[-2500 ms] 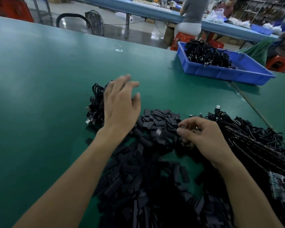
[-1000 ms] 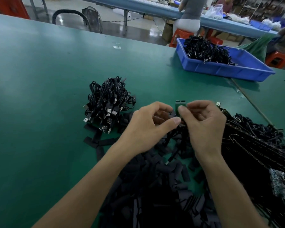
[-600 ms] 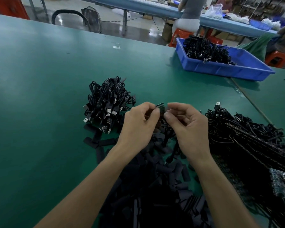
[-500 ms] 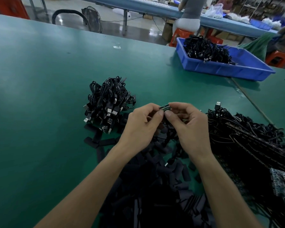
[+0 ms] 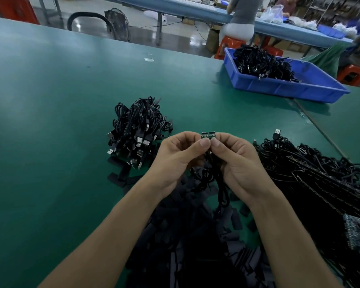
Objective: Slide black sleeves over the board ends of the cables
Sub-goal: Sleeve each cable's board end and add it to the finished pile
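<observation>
Cable's board end [image 5: 208, 135] is pinched by left hand [image 5: 179, 161] and right hand [image 5: 237, 163], its lower part hidden behind both.

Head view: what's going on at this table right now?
A person pinches a small green circuit board at the end of a cable between left hand and right hand, above a pile of black sleeves. The board's top shows bare; fingers hide whether a sleeve is started. A coiled cable bundle lies to the left, a loose cable heap to the right, more in the blue tray.
</observation>
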